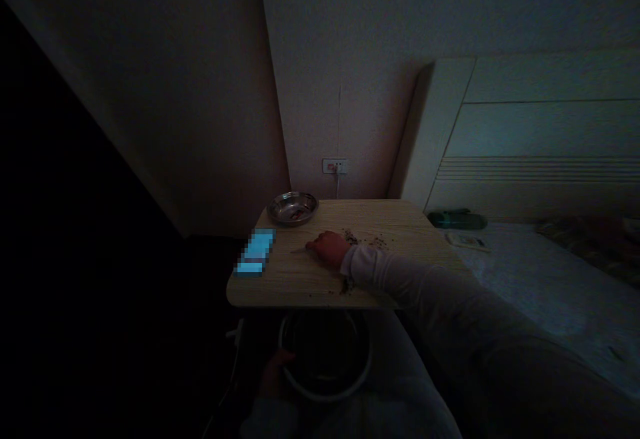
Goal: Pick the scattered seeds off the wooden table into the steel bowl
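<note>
On the wooden table (400, 215), my right hand (330, 249) is closed round a thin, pale object (299, 251) whose narrow tip points left; the dim light hides its kind. Small dark crumbs (377, 243) are scattered around that hand and under the wrist. Below the table's front edge, my left hand (273, 367) grips the left side of a round bowl (327, 398) with a pale rim and a dark inside. What the bowl contains is too dark to make out.
A shiny metal bowl (293, 208) with small reddish bits stands at the table's back left. A lit, blurred-out phone (256, 252) lies at the left edge. Behind are a wall socket (335, 166) and, rightward, a bed (525, 272) with a green bottle (457, 219).
</note>
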`<state>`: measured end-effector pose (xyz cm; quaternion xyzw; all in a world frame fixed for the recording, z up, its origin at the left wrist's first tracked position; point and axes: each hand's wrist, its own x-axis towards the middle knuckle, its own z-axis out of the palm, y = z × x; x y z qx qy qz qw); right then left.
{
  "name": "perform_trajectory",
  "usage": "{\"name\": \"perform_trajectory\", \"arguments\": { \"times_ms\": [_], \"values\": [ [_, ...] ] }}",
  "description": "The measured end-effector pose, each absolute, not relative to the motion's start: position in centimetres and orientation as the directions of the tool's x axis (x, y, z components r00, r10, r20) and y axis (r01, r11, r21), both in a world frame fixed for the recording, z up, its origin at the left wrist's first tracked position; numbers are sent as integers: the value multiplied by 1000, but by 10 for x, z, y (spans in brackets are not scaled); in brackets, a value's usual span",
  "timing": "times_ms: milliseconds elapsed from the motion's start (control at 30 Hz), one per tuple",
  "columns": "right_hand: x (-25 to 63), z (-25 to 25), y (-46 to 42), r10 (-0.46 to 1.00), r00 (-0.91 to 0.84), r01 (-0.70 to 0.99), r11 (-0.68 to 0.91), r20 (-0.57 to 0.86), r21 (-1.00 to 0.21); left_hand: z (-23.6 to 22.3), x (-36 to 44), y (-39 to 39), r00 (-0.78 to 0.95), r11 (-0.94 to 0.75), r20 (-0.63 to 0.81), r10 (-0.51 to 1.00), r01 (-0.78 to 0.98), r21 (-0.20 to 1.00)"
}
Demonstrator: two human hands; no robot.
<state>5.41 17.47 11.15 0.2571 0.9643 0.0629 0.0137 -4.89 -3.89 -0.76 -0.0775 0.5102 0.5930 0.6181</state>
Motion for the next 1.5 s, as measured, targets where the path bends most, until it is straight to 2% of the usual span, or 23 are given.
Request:
{"name": "perform_trajectory", "arguments": {
  "times_ms": [100, 267, 400, 533, 667, 767, 867, 967, 1033, 1133, 1500],
  "values": [
    [69, 108, 152, 364, -931, 362, 926, -1, 109, -11, -50, -40, -238, 274, -707, 666, -803, 529],
    [106, 100, 126, 242, -969, 244, 967, 47, 66, -7, -50, -37, -184, 294, -754, 631, -843, 451],
    [128, 90, 110, 212, -969, 223, 971, 124, 84, 4, -49, -32, -191, 335, -793, 578, -832, 443],
    [138, 83, 98, 191, -964, 215, 970, 183, 117, 10, -47, -28, -159, 342, -788, 595, -837, 428],
    [140, 83, 92, 199, -944, 229, 969, 262, 89, 11, -45, -28, -128, 346, -786, 605, -847, 404],
    [141, 86, 90, 271, -889, 283, 959, 369, -24, 10, -44, -29, -133, 367, -785, 605, -828, 423],
    [138, 87, 91, 524, -699, 416, 852, 488, -318, 8, -44, -31, -129, 348, -777, 616, -841, 415],
    [133, 84, 94, 797, -416, 443, 599, 439, -668, 5, -42, -32, -130, 327, -769, 626, -852, 409],
    [129, 79, 95, 879, -322, 409, 464, 352, -786, 4, -41, -33, -136, 323, -763, 632, -849, 419],
    [126, 72, 95, 906, -304, 387, 401, 296, -830, 7, -39, -34, -184, 320, -765, 618, -830, 458],
    [118, 66, 91, 907, -305, 372, 394, 290, -840, 16, -34, -35, -199, 328, -781, 592, -826, 459]
  ]
}}
